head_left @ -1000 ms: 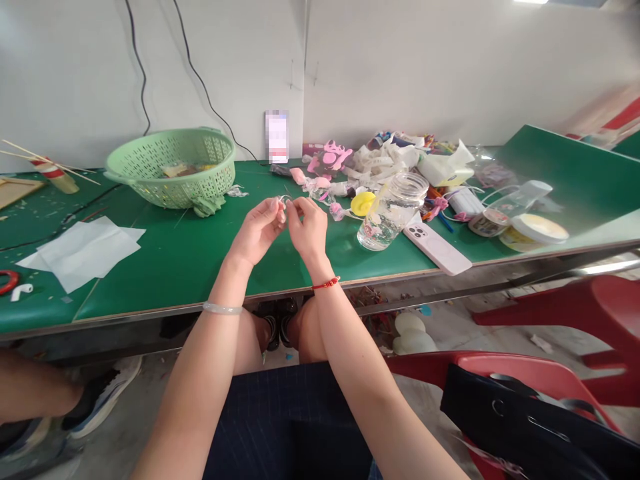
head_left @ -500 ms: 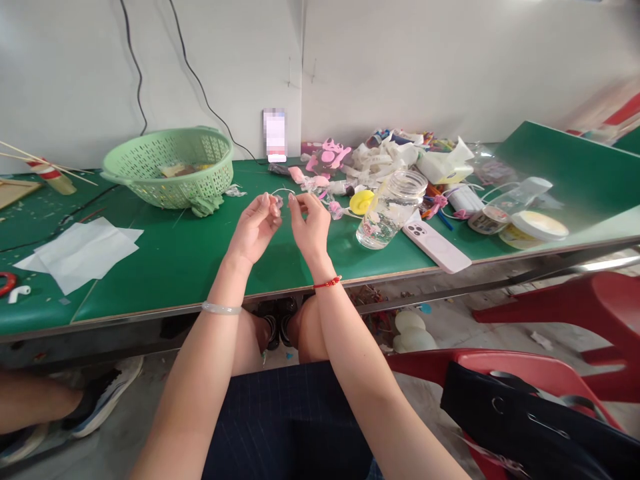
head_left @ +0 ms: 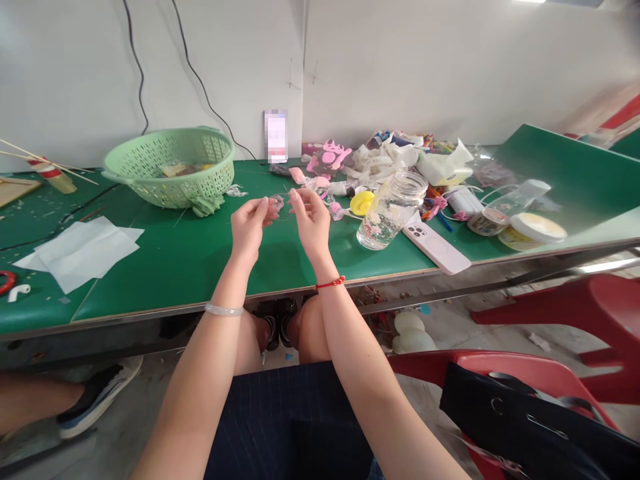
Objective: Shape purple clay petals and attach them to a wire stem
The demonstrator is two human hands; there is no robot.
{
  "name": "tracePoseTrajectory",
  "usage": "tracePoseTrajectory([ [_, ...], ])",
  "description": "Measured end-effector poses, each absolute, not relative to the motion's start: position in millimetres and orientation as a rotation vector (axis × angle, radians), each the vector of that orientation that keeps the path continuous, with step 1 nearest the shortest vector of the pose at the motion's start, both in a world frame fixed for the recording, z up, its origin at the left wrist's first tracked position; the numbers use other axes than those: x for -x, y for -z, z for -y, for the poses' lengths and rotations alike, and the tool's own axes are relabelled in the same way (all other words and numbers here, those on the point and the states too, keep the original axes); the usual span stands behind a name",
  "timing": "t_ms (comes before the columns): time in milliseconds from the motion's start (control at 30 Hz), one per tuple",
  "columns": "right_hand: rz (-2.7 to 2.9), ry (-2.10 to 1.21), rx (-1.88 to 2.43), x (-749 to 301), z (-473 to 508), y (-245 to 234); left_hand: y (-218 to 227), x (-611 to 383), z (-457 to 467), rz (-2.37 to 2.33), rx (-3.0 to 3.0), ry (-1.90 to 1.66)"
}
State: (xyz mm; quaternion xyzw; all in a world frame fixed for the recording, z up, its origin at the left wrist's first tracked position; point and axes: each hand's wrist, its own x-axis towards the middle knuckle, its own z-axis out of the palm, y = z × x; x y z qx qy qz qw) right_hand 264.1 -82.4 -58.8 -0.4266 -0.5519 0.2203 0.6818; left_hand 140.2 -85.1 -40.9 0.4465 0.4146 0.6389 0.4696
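Observation:
My left hand (head_left: 249,223) and my right hand (head_left: 310,223) are raised close together above the green work table (head_left: 165,267). Between them hangs a small translucent pinkish piece (head_left: 276,203) on a thin wire (head_left: 286,207). The fingertips of both hands pinch towards that wire, though it is too fine to follow clearly. A pale bangle (head_left: 223,310) circles my left wrist, and a red string bracelet (head_left: 331,283) circles my right wrist.
A green plastic basket (head_left: 169,168) stands left of my hands, with white paper sheets (head_left: 75,253) nearer the table edge. To the right are pink foam pieces (head_left: 327,158), a glass jar (head_left: 393,210) and a phone (head_left: 437,247). Red chairs and a black bag sit below right.
My hands have drawn slightly apart, with the left moving left and down. The small translucent piece now shows more plainly between them.

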Motion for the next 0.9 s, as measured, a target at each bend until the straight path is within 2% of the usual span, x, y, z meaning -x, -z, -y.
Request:
tracePoseTrajectory([
  [167, 1.314, -0.422, 1.088, -267.7, 83.4, 62.1, 40.6, -141.1, 88.0, -1.052, -1.285, -1.583],
  [667, 1.441, -0.379, 1.213, -270.9, 85.1, 61.7, 34.8, -131.0, 88.0, -0.905, -1.140, -1.229],
  [900, 1.465, -0.341, 1.227, -274.5, 86.2, 59.6, 34.8, -129.4, 90.3, -0.876, -1.187, -1.222],
])
